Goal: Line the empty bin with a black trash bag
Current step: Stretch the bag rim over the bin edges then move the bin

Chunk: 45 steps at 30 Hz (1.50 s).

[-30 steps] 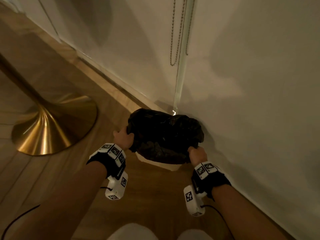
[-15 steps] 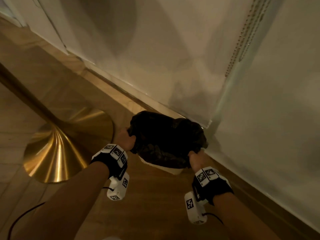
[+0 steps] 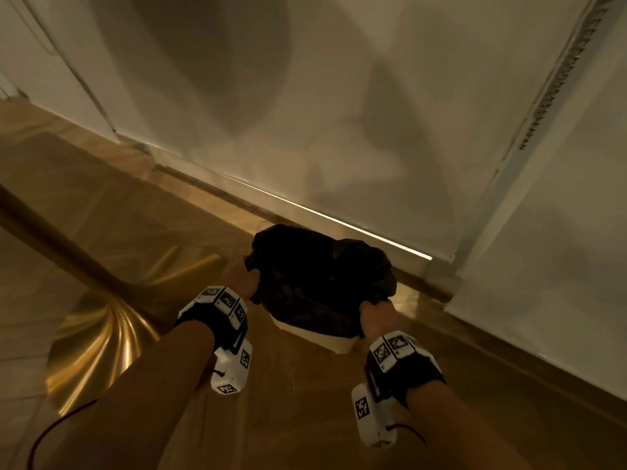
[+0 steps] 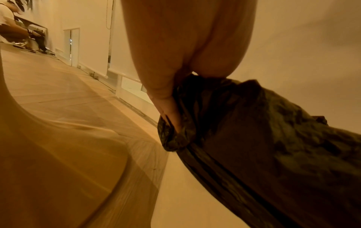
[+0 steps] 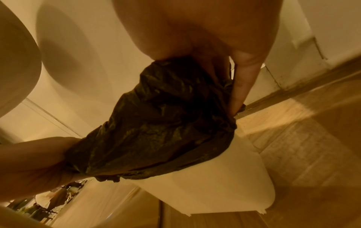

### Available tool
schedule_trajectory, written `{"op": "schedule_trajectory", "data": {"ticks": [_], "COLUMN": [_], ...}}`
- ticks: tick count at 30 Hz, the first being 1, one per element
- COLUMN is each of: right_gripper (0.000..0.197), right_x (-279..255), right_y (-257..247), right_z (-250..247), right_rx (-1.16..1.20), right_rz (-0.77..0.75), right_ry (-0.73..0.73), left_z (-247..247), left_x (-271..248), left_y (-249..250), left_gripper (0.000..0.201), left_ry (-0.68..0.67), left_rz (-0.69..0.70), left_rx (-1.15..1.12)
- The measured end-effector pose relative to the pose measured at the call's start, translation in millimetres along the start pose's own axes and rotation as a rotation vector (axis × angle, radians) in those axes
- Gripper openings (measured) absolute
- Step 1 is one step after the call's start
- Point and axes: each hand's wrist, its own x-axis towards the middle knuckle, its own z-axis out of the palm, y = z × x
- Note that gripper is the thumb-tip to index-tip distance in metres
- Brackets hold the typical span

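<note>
wood floor point(image 3: 305, 418): hands apparently grip black bag point(image 3: 319, 276) over bin point(image 3: 325, 339).

Head view. My left hand point(image 3: 239, 278) grips the left edge of the black trash bag point(image 3: 319, 279), and my right hand point(image 3: 375, 315) grips its right edge; the fingers of both are hidden in the plastic. The bag is draped over the top of a white bin point(image 3: 319, 337), of which only the lower near side shows. The bin stands on a wooden floor point(image 3: 298, 401), near a pale wall point(image 3: 339, 113). To my left spreads the brass base point(image 3: 98, 344) of a stand. Both wrists wear black bands with white marker blocks.
</note>
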Motion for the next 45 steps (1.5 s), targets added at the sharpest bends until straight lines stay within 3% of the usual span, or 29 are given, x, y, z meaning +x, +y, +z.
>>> {"op": "schedule_trajectory", "data": {"ticks": [3,9,12,16,18,20,24,28,31,40,45], "right_gripper": [0.028,0.04,0.05,0.071,0.073,0.072,0.089,0.076,0.066,0.062,0.06], "right_x": [-2,-7,-8,-12,-9,-7,-3,-6,-7,-3,-2], "right_y": [2,4,2,1,2,3,6,3,1,-4,-9], "right_z": [4,12,17,17,14,11,9,9,14,26,30], "right_rx": [0.038,0.12,0.221,0.36,0.423,0.456,0.504,0.374,0.285,0.213,0.218], "right_rz": [0.032,0.042,0.041,0.046,0.071,0.087,0.063,-0.013,-0.041,-0.057,-0.049], "right_ry": [-0.036,-0.096,-0.083,-0.016,0.048,0.08,0.115,0.081,0.076,0.074,0.057], "left_z": [5,12,15,16,18,19,18,14,14,10,4], "left_x": [4,14,15,17,23,21,20,24,25,34,37], "left_y": [-9,-25,-25,-24,-27,-27,-26,-29,-30,-38,-42], "left_gripper": [0.033,0.02,0.019,0.02,0.053,0.073,0.076,0.056,0.043,0.036,0.044], "left_ry": [-0.012,-0.029,-0.02,-0.009,0.01,0.013,0.063,-0.004,0.026,0.052,0.014], "left_rz": [0.032,0.025,0.039,-0.071,-0.172,-0.222,-0.234,-0.072,0.027,0.058,0.058], "left_rx": [0.063,-0.02,-0.051,-0.119,-0.122,-0.059,-0.003,0.079,0.13,0.041,-0.034]}}
